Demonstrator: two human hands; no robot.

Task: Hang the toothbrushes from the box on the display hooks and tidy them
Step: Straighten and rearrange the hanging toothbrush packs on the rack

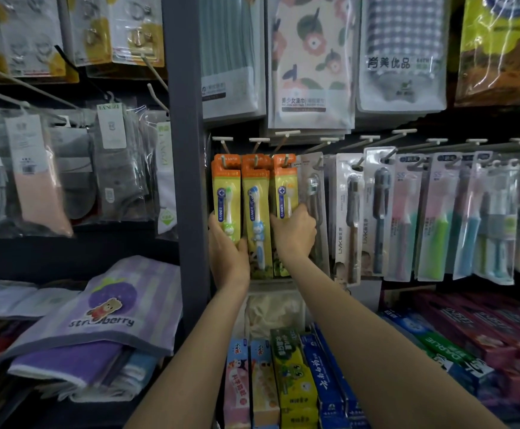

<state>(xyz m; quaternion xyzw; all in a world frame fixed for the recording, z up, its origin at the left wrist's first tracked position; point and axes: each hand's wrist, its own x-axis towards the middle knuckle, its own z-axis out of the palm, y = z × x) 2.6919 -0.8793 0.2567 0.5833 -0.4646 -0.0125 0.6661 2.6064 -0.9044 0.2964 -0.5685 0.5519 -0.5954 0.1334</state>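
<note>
While the left hand (226,243) grips the green toothbrush pack (227,201) and the right hand (294,229) clasps the orange one (284,188), both hanging on the left display hooks (255,147), squaring them flush beside the blue pack (256,212) seems best.

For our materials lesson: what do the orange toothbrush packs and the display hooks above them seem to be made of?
Toothbrush packs: printed card, apparently with a clear plastic front, since the brushes show through with slight glare. Display hooks: probably thin metal rods with pale, flat plastic-looking tips; too blurred to be certain.
</note>
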